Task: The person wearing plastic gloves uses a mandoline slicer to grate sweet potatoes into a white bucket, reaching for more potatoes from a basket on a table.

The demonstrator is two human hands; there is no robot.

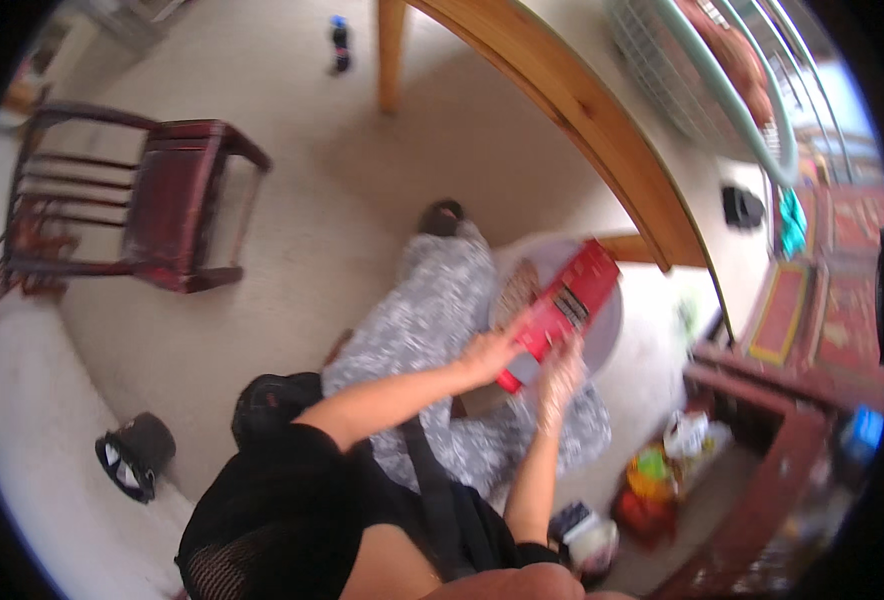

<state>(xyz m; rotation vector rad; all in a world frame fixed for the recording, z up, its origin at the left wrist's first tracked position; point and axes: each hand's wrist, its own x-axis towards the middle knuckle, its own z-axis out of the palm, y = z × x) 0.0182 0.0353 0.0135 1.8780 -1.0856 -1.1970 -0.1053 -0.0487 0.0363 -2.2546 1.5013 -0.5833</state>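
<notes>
— Where is the red box point(567, 300)?
— Over the person's lap, tilted, above a round pale plate point(607, 330), beside the wooden table point(582, 110) edge.
— And the hands?
— The left hand point(490, 352) grips its lower end; the right hand point(560, 380) presses alongside, fingers blurred, so its grip cannot be told.

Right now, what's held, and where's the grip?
A red box, gripped with both hands at its lower end: left hand on the left edge, right hand beneath the bottom corner. Motion blur hides finger detail.
</notes>
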